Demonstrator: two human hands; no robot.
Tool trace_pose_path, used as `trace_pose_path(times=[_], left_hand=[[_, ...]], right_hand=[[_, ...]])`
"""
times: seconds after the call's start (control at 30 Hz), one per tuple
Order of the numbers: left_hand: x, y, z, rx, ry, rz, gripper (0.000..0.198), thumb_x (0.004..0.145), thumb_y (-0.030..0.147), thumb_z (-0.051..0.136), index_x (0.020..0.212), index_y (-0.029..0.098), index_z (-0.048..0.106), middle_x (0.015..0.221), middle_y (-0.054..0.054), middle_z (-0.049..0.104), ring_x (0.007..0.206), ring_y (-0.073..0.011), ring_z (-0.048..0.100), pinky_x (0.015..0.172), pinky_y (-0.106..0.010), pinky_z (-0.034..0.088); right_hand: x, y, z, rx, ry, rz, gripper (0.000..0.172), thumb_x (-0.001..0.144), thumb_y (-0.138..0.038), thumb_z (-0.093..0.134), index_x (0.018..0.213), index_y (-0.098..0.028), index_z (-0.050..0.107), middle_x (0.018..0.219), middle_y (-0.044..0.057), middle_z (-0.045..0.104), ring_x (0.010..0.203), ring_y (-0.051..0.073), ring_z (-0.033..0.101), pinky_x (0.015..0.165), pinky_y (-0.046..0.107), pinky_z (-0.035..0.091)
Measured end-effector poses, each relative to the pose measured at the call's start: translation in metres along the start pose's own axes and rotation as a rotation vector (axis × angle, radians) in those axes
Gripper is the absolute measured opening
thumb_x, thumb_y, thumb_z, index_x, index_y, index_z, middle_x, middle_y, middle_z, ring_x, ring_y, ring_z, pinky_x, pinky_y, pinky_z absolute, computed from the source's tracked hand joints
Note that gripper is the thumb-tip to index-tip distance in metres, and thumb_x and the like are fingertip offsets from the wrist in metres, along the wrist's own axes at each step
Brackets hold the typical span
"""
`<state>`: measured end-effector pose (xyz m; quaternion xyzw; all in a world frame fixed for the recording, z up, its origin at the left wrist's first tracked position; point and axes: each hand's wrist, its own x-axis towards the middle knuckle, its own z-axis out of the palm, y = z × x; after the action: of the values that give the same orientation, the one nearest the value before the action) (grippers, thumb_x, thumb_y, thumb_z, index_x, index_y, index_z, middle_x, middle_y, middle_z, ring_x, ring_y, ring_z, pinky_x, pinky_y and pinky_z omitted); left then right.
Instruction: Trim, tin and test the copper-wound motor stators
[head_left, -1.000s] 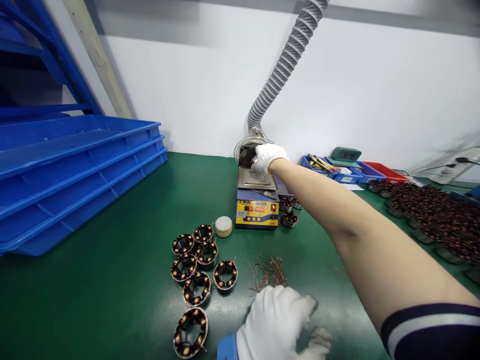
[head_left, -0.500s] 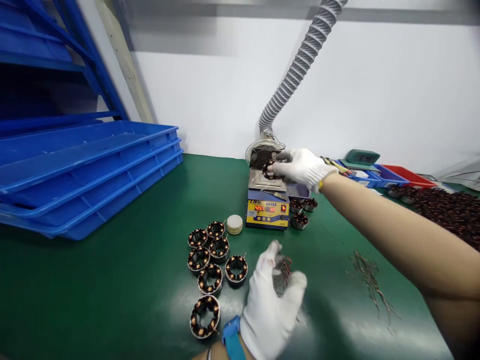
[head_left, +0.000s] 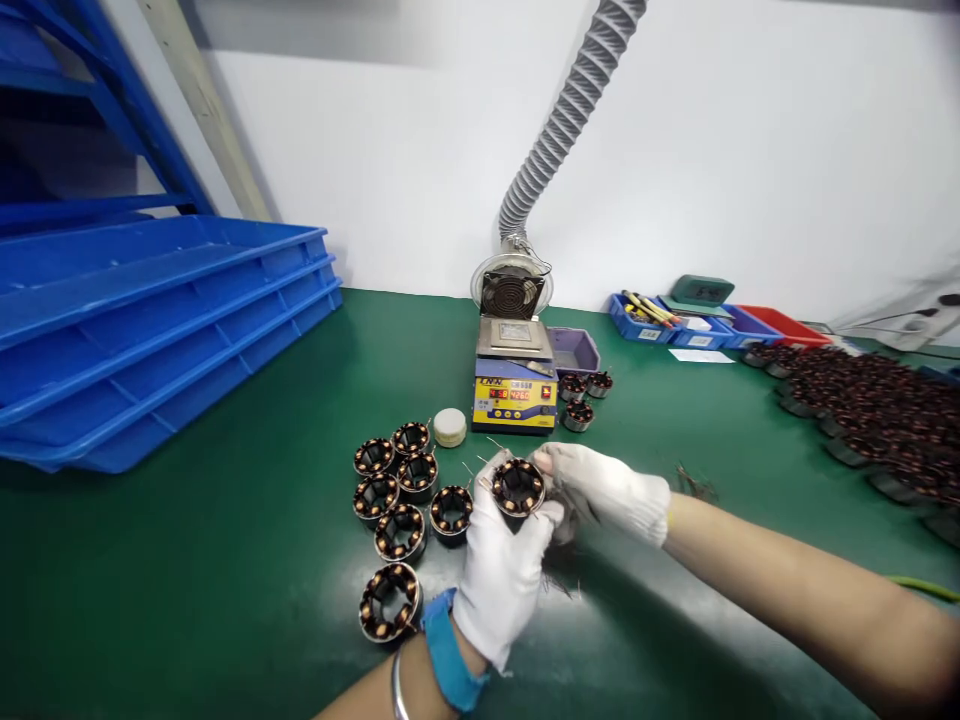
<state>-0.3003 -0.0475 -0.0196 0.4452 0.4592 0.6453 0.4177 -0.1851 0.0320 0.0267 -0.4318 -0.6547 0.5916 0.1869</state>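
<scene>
A ring-shaped motor stator with copper windings (head_left: 517,487) is held up over the green bench, thin wire ends sticking out to its upper left. My left hand (head_left: 499,570), in a white glove with a blue band at the wrist, is closed around its lower left side. From the right, my gloved right hand (head_left: 592,485) grips the stator's right edge; some of its fingertips are hidden or blurred. Several more stators (head_left: 400,532) stand on the bench to the left of my hands. Wire clippings (head_left: 559,585) lie just below them.
Behind my hands stands a yellow-fronted solder pot (head_left: 514,400) under a grey duct hose (head_left: 559,125). Beside it are a white round jar (head_left: 450,428) and a purple bin (head_left: 576,350). Blue trays (head_left: 225,330) are stacked left; many stators (head_left: 870,410) are massed right.
My right hand has brought the stator from above the solder pot down to my left hand, which has gone from open to closed around it. The camera view has shifted slightly.
</scene>
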Motion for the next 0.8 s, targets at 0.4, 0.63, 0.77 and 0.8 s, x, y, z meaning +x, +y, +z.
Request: trace_pose_path(times=[0.4, 0.63, 0.77, 0.8], left_hand=[[-0.012, -0.007, 0.005, 0.795, 0.008, 0.371, 0.07, 0.079, 0.031, 0.061, 0.143, 0.02, 0.034, 0.147, -0.013, 0.041, 0.132, -0.0311, 0.042, 0.107, -0.051, 0.039], [-0.008, 0.004, 0.001, 1.274, 0.023, 0.449, 0.066, 0.074, 0.039, 0.064, 0.132, 0.011, 0.05, 0.142, -0.023, 0.045, 0.115, -0.0419, 0.051, 0.085, -0.061, 0.044], [-0.005, 0.007, 0.0, 1.339, -0.023, 0.332, 0.069, 0.072, 0.038, 0.064, 0.135, 0.013, 0.049, 0.143, -0.023, 0.043, 0.113, -0.0432, 0.052, 0.08, -0.06, 0.043], [-0.005, 0.006, 0.0, 1.348, -0.042, 0.308, 0.069, 0.072, 0.038, 0.064, 0.135, 0.014, 0.048, 0.143, -0.023, 0.043, 0.112, -0.043, 0.052, 0.08, -0.06, 0.043]], right_hand=[[0.063, -0.08, -0.072, -0.436, 0.504, -0.128, 0.046, 0.059, -0.033, 0.075, 0.101, -0.02, 0.065, 0.086, 0.003, 0.07, 0.066, 0.015, 0.064, 0.057, 0.024, 0.052], [0.149, -0.119, -0.116, -0.746, 0.753, -0.162, 0.033, 0.068, -0.041, 0.065, 0.088, -0.015, 0.066, 0.076, 0.003, 0.067, 0.066, 0.013, 0.06, 0.059, 0.021, 0.045], [0.17, -0.117, -0.114, -0.819, 0.749, -0.151, 0.035, 0.064, -0.044, 0.066, 0.083, -0.015, 0.067, 0.075, 0.004, 0.065, 0.069, 0.015, 0.059, 0.061, 0.023, 0.044], [0.173, -0.116, -0.113, -0.84, 0.746, -0.145, 0.036, 0.064, -0.045, 0.066, 0.084, -0.015, 0.067, 0.077, 0.004, 0.065, 0.07, 0.016, 0.059, 0.062, 0.024, 0.045]])
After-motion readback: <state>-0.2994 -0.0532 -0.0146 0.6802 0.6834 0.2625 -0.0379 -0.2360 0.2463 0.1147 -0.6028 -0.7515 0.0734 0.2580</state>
